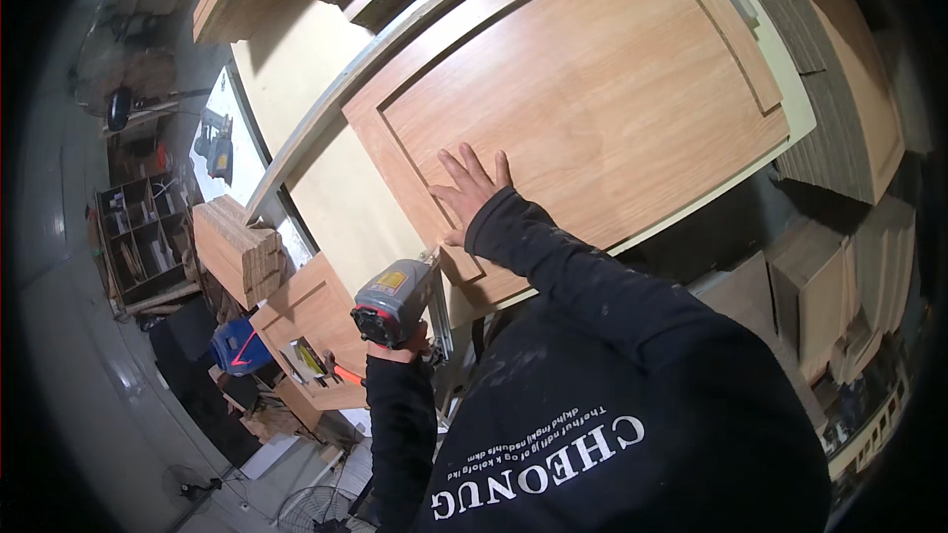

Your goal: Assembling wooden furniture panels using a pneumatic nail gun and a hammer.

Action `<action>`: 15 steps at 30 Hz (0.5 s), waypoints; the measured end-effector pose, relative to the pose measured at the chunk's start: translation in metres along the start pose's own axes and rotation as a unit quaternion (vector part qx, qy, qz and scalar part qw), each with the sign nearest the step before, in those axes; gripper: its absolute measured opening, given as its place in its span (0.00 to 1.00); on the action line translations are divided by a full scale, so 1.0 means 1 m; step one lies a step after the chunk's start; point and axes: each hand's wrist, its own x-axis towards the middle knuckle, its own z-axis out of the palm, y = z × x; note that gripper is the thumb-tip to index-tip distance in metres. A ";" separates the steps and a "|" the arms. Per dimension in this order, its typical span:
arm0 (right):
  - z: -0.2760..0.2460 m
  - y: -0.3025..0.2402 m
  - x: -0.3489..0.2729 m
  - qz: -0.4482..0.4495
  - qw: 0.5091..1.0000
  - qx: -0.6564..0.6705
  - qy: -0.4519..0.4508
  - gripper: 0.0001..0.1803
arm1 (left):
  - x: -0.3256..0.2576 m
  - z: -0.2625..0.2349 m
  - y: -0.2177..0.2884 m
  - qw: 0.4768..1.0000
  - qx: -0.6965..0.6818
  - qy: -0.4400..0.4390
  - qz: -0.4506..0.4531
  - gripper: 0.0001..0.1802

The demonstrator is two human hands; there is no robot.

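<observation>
My left hand (407, 347) is closed round the handle of a grey nail gun (397, 294) with a black and red cap and a yellow label. Its nose end meets the near left corner of a wooden panel (583, 109), close to my right thumb; whether it touches the wood I cannot tell. My right hand (472, 193) lies on the panel with its fingers spread, across the left frame strip and the inner face. The panel is light brown, with raised strips round its border, and lies on a cream board (346, 192).
Stacked boards (854, 89) stand at the right. A second nail gun (215, 146) lies on a white surface at the left, above more stacked panels (237, 252). Another framed panel (321, 321) is beside my left arm, near a blue case (237, 347) and a fan (314, 511).
</observation>
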 end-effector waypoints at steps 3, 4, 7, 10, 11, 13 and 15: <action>0.002 -0.001 -0.002 -0.006 0.999 0.024 0.024 0.36 | 0.000 0.000 -0.023 0.997 0.078 -0.012 0.012 0.26; 0.001 -0.002 -0.001 0.000 0.999 0.029 0.024 0.36 | 0.003 0.000 -0.035 0.995 0.100 -0.018 0.016 0.26; -0.005 -0.017 0.000 0.054 0.995 0.082 0.023 0.31 | 0.008 0.002 -0.061 0.987 0.152 -0.027 0.040 0.26; 0.001 -0.020 0.006 0.080 0.989 0.114 0.040 0.28 | 0.009 0.002 -0.058 0.988 0.148 -0.025 0.026 0.25; 0.003 -0.019 0.006 0.074 0.987 0.132 0.062 0.25 | 0.009 0.002 -0.057 0.989 0.145 -0.021 0.021 0.25; 0.004 -0.015 0.004 0.065 0.983 0.150 0.080 0.25 | 0.008 0.002 -0.053 0.993 0.120 -0.023 0.009 0.25; 0.006 -0.008 0.005 0.056 0.979 0.147 0.129 0.25 | 0.005 0.003 -0.045 0.998 0.063 -0.028 -0.014 0.25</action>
